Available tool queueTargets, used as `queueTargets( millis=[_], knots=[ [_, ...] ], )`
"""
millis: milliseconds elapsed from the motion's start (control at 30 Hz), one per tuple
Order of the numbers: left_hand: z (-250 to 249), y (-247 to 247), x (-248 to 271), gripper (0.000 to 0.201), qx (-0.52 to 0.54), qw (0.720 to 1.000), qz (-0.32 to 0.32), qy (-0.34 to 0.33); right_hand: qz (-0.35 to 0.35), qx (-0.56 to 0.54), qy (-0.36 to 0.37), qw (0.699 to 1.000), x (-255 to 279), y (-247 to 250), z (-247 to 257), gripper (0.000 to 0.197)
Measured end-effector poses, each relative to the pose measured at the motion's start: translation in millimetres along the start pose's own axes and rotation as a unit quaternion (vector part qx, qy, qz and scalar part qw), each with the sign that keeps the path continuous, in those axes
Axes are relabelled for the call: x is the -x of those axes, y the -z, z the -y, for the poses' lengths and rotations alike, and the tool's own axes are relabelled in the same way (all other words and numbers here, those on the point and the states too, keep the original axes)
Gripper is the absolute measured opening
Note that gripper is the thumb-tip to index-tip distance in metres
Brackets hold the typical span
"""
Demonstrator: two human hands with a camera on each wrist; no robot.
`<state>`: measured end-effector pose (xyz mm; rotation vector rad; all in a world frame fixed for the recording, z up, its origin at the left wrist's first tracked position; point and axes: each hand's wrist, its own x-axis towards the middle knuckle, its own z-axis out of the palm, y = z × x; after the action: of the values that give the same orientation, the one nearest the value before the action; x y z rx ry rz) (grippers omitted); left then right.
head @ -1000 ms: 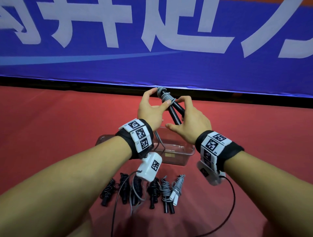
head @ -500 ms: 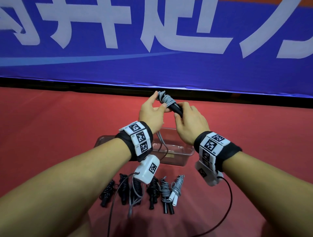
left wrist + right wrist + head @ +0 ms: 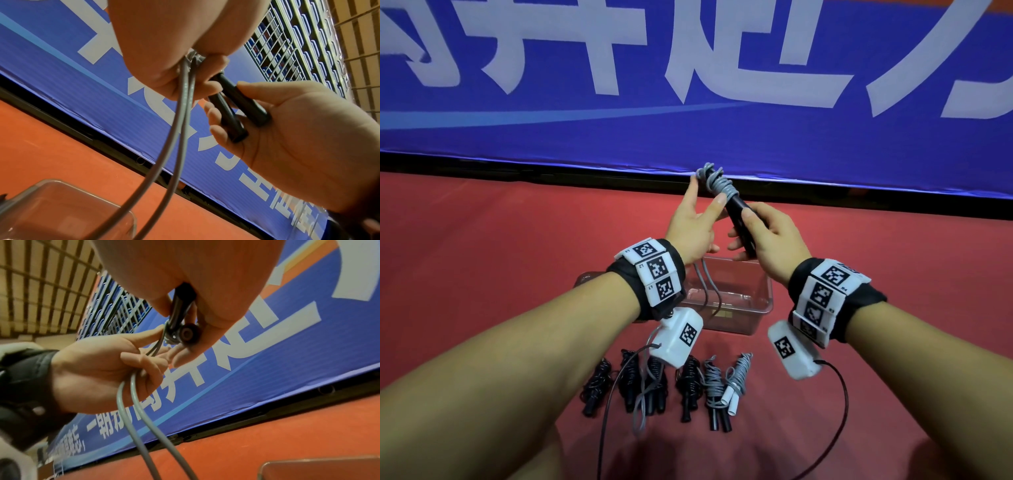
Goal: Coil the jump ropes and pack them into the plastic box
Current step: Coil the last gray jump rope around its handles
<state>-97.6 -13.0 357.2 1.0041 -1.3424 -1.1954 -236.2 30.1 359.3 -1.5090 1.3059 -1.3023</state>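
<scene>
A jump rope with two black handles (image 3: 736, 212) and a grey cord is held above the clear plastic box (image 3: 736, 308). My right hand (image 3: 748, 228) grips both handles (image 3: 244, 104) side by side. Several turns of grey cord (image 3: 717, 183) wrap their upper ends. My left hand (image 3: 703, 202) touches that coil with its thumb and forefinger. Its lower fingers (image 3: 144, 363) curl round the doubled cord (image 3: 139, 418). That loose cord (image 3: 705, 277) hangs down into the box.
Several coiled ropes (image 3: 688, 380), black and grey, lie in a row on the red floor just in front of the box. A blue banner wall (image 3: 688, 120) stands close behind. Wrist camera cables (image 3: 839, 411) trail over the floor.
My left hand has carried the grey cord round the handle tops and its forefinger now points up along the coil. The bundle has shifted slightly; the right hand keeps its grip.
</scene>
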Motion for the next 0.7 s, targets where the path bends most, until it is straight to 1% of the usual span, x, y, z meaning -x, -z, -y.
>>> queueTargets(
  millis=[67,100,133,167,233,300,367,467,533,600,700],
  knots=[
    [-1,0,-1,0.064,0.006,1.000,-0.003,-0.008,0.012,-0.040,-0.023,0.999,1,0,3,0.018],
    [-1,-1,-1,0.061,0.010,1.000,-0.009,-0.010,0.011,-0.040,-0.027,0.999,0,0,2,0.014],
    [-2,-2,-1,0.059,0.012,1.000,-0.018,-0.013,0.009,-0.026,-0.025,0.999,0,1,2,0.010],
    [-2,-3,-1,0.057,0.013,0.999,-0.028,-0.016,0.006,0.003,-0.018,1.000,0,0,0,0.013],
    [0,-4,-2,0.054,0.018,0.999,-0.045,-0.021,0.005,0.104,0.002,0.995,0,-2,-3,0.036],
    [1,-5,-1,0.050,0.010,0.998,-0.060,-0.019,0.007,0.214,0.023,0.977,2,-6,-4,0.057],
    [1,-6,0,0.047,-0.005,0.997,-0.078,-0.010,-0.009,0.271,0.045,0.961,4,-9,-4,0.069],
    [2,-3,1,0.046,-0.011,0.993,-0.116,-0.012,-0.055,0.307,0.057,0.949,1,-9,-3,0.077],
    [5,0,1,0.047,-0.021,0.991,-0.131,-0.011,-0.060,0.366,0.069,0.926,0,-7,-2,0.075],
    [5,3,1,0.048,-0.029,0.991,-0.128,-0.005,-0.061,0.411,0.082,0.906,2,-6,-1,0.066],
    [3,2,0,0.056,-0.041,0.992,-0.122,-0.004,-0.082,0.461,0.098,0.878,4,-8,0,0.054]
  ],
)
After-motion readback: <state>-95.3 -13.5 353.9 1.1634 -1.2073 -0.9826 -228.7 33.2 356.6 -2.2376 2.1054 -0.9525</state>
